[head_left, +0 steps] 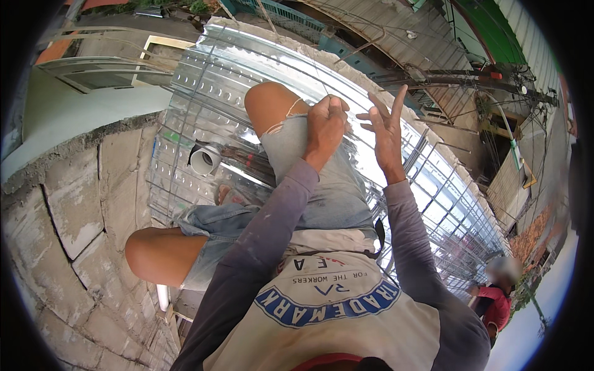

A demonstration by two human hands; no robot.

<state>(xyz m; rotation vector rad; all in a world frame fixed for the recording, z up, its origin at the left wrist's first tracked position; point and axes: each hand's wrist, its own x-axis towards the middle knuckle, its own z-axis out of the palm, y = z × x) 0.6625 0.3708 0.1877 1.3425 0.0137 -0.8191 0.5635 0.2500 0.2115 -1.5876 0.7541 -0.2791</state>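
Observation:
My left hand (325, 130) is raised above my left thigh, its thumb and fingers pinched on what looks like a thin wire (323, 83) that runs upward from them. Just to its right, my right hand (388, 139) is in the air with its fingers spread apart, holding nothing. Beneath and around both hands lies a grid of steel bars (427, 185) over shiny corrugated metal sheeting (192, 74). Beside my legs, a short white pipe (204, 159) rests on the sheeting near some dark bundled pieces (244, 166) that are hard to make out.
A block wall (86, 198) runs along the left. A rough concrete edge borders the sheeting at the top, with lower roofs (371, 25) and a utility pole with tangled cables (520, 93) beyond. A co-worker in red (501, 309) is at the lower right.

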